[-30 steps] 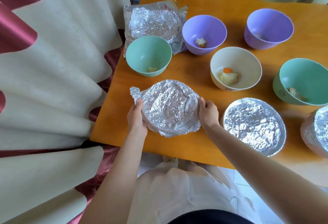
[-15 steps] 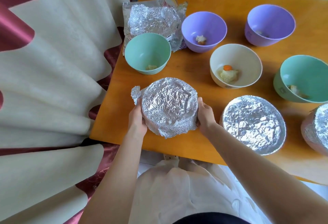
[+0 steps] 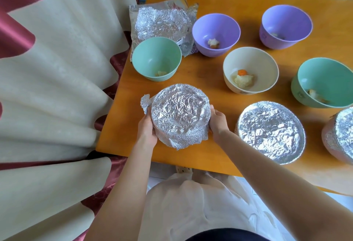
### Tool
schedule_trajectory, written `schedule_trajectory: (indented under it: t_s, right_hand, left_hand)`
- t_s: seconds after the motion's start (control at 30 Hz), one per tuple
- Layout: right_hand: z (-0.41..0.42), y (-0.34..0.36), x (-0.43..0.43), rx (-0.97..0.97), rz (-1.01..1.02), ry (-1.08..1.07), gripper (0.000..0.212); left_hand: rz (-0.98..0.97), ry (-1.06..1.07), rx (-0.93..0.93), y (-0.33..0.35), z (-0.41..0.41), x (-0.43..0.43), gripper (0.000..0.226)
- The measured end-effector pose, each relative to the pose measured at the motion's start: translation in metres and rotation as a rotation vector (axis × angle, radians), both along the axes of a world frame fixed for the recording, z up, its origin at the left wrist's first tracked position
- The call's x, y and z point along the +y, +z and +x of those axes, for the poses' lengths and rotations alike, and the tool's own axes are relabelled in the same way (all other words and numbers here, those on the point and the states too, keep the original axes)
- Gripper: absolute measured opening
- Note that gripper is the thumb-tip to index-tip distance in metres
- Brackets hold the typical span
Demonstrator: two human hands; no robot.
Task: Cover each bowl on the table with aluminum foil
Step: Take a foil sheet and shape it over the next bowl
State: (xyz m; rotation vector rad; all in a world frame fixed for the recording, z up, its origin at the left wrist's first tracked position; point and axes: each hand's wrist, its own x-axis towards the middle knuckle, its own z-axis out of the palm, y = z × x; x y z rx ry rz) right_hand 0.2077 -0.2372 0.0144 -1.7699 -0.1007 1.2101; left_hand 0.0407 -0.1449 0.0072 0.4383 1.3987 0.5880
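Foil-wrapped bowl [image 3: 179,114]: on bench [image 3: 210,156], near-left of cream bowl [image 3: 250,70]. Left hand [image 3: 146,128] and right hand [image 3: 217,122] grip its opposite sides. Second covered bowl [image 3: 270,132]: nearer than cream bowl. Spare foil [image 3: 162,23]: far-left of cream bowl.

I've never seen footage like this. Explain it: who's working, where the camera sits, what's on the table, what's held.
No machine here: a person works with two bare hands. One camera, worn on the head, looks down at them. The left hand and right hand grip a foil-covered bowl from both sides on the wooden table. A second covered bowl and a third covered bowl stand to its right. Uncovered, with scraps of food: left green bowl, right green bowl, left purple bowl, right purple bowl, cream bowl. Spare foil lies far left.
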Motion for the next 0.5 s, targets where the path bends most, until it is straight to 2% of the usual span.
schedule_trajectory:
  t_s: [0.2, 0.33, 0.5]
  right_hand:
    - [-0.008, 0.000, -0.009, -0.164, -0.079, -0.073, 0.048]
    - [-0.016, -0.003, -0.010, -0.127, -0.094, -0.062, 0.047]
    - [-0.018, -0.003, -0.010, -0.112, -0.106, -0.053, 0.046]
  left_hand:
    - [0.124, 0.071, 0.117, -0.001, 0.000, -0.016, 0.052]
    - [0.289, 0.023, 0.296, -0.004, 0.003, -0.029, 0.040]
    - [0.418, -0.023, 0.372, -0.011, 0.005, -0.037, 0.044]
